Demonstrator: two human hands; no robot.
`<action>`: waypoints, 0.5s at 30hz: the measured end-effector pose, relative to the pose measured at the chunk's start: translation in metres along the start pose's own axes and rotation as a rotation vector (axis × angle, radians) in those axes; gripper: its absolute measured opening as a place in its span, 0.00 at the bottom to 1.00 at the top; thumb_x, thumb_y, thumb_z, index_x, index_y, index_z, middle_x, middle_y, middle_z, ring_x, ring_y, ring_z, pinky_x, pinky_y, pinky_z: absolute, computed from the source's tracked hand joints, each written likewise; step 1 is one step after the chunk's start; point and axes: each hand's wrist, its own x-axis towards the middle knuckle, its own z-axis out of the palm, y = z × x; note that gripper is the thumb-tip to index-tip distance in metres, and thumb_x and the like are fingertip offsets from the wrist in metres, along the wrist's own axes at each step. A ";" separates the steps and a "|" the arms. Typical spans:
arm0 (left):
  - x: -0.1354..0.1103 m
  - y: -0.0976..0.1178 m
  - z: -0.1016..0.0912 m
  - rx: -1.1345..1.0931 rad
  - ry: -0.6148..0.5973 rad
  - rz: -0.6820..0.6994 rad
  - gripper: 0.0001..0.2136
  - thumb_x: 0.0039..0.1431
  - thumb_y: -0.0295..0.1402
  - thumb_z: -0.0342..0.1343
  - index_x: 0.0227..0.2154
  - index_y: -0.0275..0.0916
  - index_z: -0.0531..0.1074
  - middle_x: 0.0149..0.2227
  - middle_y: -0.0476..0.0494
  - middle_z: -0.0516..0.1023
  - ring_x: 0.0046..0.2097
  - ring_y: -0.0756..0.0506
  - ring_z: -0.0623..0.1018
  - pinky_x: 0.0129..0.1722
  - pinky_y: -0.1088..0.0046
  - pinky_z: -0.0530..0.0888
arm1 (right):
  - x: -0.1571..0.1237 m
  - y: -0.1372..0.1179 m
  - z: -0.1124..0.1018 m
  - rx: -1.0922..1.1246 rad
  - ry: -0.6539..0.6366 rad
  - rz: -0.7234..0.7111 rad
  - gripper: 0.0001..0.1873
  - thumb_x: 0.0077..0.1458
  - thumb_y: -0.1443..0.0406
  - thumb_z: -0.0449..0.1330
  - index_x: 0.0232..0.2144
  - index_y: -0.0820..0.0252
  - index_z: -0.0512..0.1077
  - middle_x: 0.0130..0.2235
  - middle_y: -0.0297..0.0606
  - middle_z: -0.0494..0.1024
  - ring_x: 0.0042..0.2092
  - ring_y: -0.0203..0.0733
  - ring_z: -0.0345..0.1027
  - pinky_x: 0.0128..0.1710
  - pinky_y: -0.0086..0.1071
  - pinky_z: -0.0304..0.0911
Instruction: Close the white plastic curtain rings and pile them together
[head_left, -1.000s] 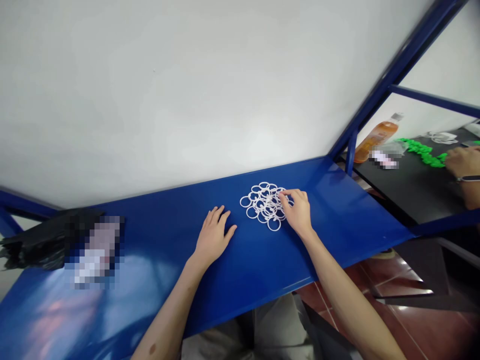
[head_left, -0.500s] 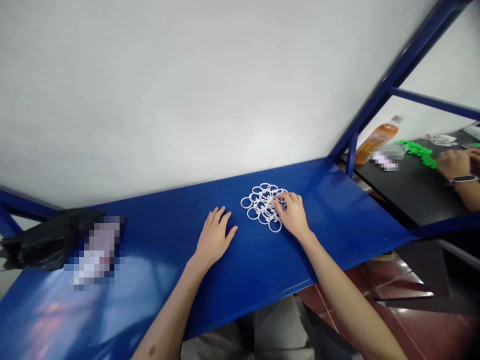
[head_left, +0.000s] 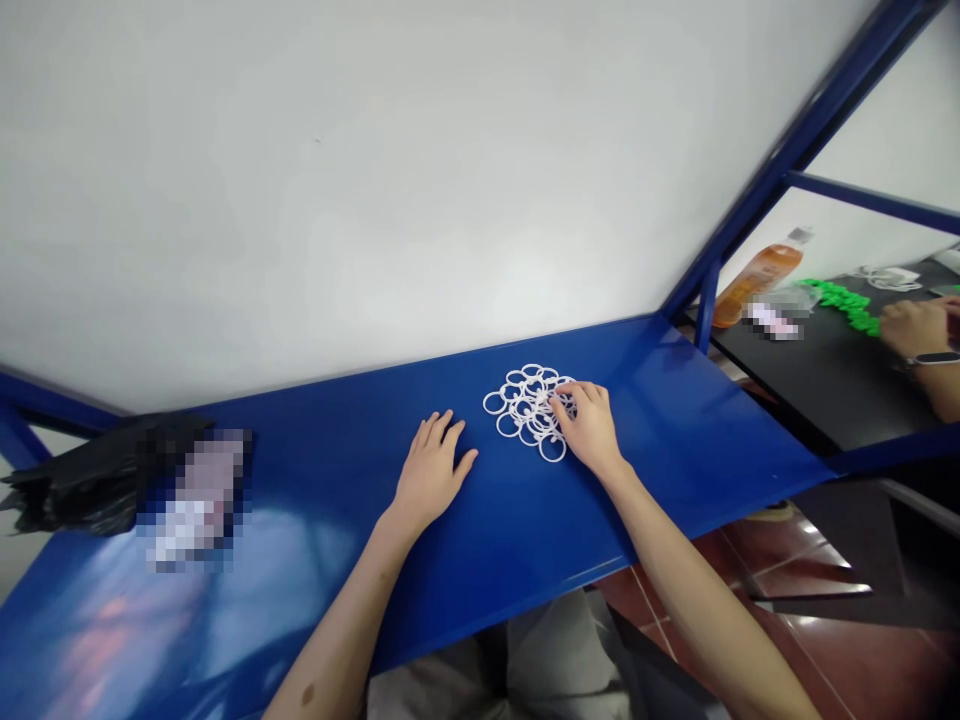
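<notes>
Several thin white rings (head_left: 507, 424) lie in a loose, overlapping pile on the blue tabletop (head_left: 480, 570). At the right side of the pile is my right hand (head_left: 588, 425), its fingers curled down and its thumb and forefinger closed among the rings. It grips a white ring there; the fingers hide part of that ring and its neighbours. To the left of the pile my left hand (head_left: 431, 468) rests palm down on the blue surface, fingers spread, holding nothing and apart from the rings.
A black plastic bag (head_left: 90, 475) and a blurred item (head_left: 202, 495) lie at the left. A white wall (head_left: 375, 200) rises behind, and a blue frame (head_left: 757, 205) stands at the right. Beyond it, a black table (head_left: 810, 375) bears an orange bottle (head_left: 761, 280), green pieces (head_left: 844, 305) and another person's hands (head_left: 919, 328).
Almost nothing differs. The view has shifted very slightly; my left hand stays flat and my right hand stays at the pile.
</notes>
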 end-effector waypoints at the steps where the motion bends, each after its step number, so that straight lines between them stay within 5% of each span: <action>1: 0.000 0.000 0.000 -0.001 -0.005 -0.001 0.25 0.68 0.46 0.47 0.60 0.35 0.68 0.66 0.33 0.64 0.69 0.33 0.59 0.67 0.48 0.60 | 0.001 -0.002 -0.001 0.007 0.009 -0.011 0.08 0.63 0.60 0.59 0.41 0.56 0.75 0.44 0.44 0.78 0.49 0.54 0.65 0.52 0.50 0.64; 15: 0.001 0.003 -0.004 0.037 -0.047 -0.010 0.25 0.69 0.45 0.46 0.61 0.34 0.67 0.67 0.34 0.63 0.70 0.33 0.59 0.69 0.49 0.59 | -0.001 -0.031 -0.013 -0.058 -0.241 -0.276 0.14 0.56 0.56 0.67 0.42 0.56 0.76 0.55 0.45 0.71 0.59 0.58 0.57 0.59 0.54 0.61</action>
